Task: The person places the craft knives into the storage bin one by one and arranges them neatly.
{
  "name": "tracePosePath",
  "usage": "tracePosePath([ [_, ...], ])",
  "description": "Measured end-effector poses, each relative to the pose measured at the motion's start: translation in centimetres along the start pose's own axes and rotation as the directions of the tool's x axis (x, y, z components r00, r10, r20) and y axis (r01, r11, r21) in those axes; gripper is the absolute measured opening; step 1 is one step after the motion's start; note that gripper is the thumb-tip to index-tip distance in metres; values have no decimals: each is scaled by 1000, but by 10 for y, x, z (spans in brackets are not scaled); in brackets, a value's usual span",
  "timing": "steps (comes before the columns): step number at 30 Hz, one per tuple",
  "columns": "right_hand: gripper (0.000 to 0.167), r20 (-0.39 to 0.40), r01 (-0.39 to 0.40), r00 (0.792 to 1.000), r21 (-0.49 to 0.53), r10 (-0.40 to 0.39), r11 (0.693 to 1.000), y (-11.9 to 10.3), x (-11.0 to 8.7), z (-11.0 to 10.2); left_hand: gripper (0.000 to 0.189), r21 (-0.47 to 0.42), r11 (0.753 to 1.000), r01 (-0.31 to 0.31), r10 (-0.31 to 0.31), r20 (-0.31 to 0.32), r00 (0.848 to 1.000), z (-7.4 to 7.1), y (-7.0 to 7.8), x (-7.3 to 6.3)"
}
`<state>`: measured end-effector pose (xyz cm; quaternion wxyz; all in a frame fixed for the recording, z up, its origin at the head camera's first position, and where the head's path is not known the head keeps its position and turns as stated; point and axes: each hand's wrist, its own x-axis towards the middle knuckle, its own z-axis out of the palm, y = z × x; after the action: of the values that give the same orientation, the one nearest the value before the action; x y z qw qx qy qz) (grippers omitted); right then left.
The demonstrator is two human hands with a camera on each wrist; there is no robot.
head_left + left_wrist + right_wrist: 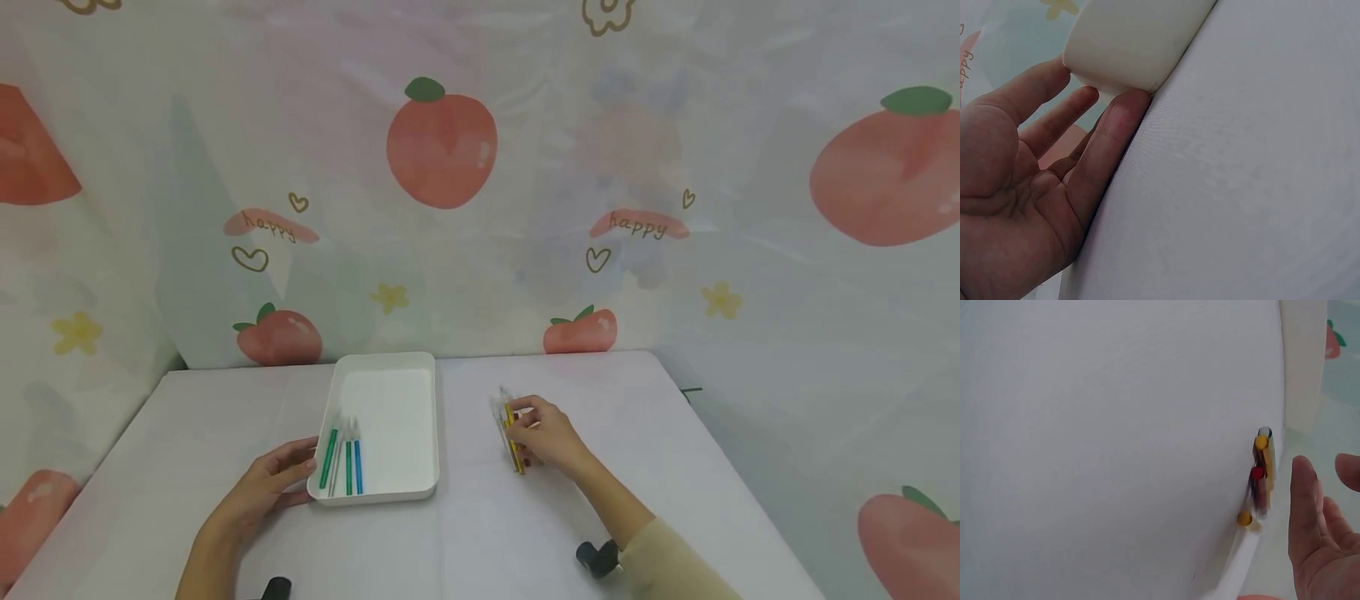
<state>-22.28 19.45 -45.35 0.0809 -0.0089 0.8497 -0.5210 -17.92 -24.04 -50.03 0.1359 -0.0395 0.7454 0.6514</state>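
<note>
A shallow white tray [390, 433] lies on the table; in its left part rest several slim pens [348, 467] with green, blue and pale barrels and clear caps. My left hand [262, 487] is at the tray's near left side. Its fairly straight fingers touch the outer wall, as the left wrist view also shows at the tray's corner [1129, 56]. Right of the tray, my right hand [551, 433] reaches over a loose bunch of pens [513, 442] with yellow, dark red and clear barrels. In the right wrist view its extended fingers [1305, 506] are beside the pens' coloured ends [1260, 472].
The table [480, 542] has a white cover and meets a printed curtain [510, 275] at its back and sides. Black devices are near each wrist, one [596, 558] by the beige right sleeve [675, 567] and another [277, 588] at the bottom left.
</note>
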Motion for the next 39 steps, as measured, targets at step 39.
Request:
tracePosePath([
  [39,49,-4,-147,988,-282,152,948,21,28,-29,66,3,1000,-5,5,12,1000,0,2,-3],
])
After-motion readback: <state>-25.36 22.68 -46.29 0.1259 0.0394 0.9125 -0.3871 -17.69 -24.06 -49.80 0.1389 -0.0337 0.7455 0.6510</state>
